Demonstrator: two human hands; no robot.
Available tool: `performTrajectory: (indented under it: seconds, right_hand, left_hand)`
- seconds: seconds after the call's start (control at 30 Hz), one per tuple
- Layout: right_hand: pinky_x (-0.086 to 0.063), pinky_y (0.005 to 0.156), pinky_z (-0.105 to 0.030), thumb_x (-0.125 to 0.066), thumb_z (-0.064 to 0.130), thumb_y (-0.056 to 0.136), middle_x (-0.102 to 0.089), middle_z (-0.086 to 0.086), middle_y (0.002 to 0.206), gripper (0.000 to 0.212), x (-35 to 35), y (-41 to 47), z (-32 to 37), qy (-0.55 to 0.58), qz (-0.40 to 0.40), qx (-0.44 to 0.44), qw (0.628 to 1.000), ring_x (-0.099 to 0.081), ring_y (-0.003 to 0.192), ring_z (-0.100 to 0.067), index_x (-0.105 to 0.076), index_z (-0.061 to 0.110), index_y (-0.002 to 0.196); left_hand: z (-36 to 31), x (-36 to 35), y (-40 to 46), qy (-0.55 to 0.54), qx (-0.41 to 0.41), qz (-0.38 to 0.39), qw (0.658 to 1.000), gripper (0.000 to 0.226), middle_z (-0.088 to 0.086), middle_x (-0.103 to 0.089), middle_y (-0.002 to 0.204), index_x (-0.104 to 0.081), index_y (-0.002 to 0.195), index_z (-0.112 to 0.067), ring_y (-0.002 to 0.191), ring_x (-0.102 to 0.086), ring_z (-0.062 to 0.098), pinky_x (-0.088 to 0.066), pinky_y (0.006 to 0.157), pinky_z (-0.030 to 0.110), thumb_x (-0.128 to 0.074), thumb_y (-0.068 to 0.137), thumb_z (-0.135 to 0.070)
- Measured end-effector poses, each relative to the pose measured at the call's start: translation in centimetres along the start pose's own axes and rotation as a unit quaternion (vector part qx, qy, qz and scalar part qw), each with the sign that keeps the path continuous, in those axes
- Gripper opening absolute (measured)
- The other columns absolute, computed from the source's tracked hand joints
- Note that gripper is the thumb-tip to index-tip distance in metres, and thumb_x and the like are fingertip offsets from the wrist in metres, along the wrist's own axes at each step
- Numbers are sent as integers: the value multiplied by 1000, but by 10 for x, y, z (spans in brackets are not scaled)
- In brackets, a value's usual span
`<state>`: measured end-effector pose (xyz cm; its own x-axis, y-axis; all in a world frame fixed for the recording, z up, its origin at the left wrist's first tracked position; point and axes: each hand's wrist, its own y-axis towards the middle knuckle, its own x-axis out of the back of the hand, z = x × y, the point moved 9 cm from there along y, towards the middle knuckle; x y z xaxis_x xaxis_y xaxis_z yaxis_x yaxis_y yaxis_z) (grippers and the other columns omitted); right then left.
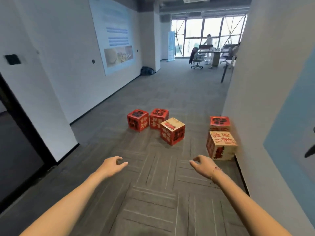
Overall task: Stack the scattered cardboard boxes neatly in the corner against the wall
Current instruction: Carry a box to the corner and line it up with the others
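Note:
Several red and cream printed cardboard boxes lie on the grey carpet. Three form a loose cluster mid-floor: a red box (137,120), a second red box (158,118) behind it, and a cream-topped box (173,131) in front. Two more sit against the right wall: a cream box (221,145) and a red-topped box (219,123) just behind it. My left hand (113,165) and my right hand (203,165) reach forward above the carpet, fingers apart and holding nothing. The right hand is close to the near cream box but apart from it.
A white wall (265,99) runs along the right, another with a large poster (115,34) along the left. A dark doorway (15,142) is at the near left. A dark bag (147,71) lies by the left wall farther on. Desks, an office chair (196,60) and a person stand by the windows.

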<state>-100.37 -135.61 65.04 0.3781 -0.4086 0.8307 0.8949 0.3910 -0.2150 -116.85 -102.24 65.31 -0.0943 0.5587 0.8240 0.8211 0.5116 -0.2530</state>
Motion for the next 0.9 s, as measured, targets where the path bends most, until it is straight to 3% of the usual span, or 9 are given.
performTrajectory:
  seconds: [0.37,0.7,0.9]
  right_hand:
    - [-45,89,-26,-49,38,90,-61,-6,121,41,87,193,-62,-13,-22,-47,999,-57,109,-20,-59,10,119]
    - [-44,79,-25,-47,34,93,-61,-9,120,40,140,352,-46,-20,-22,-17,999,-59,104,-21,-57,9,121]
    - [-46,86,-30,-46,28,94,-61,-11,122,35,149,447,-37,-32,-28,-19,999,-59,107,-23,-59,8,120]
  left_hand:
    - [-129,-21,202,-17,-35,14,999,56,7,-56,132,-50,135,-16,121,-52,19,-40,98,27,-56,89,-49]
    - [-187,-3,363,-20,-27,13,999,55,7,-58,129,-52,133,-13,118,-54,19,-41,95,28,-55,90,-49]
    - [-216,-8,470,-23,-35,32,999,59,7,-58,129,-51,133,-13,118,-55,19,-41,97,29,-56,89,-51]
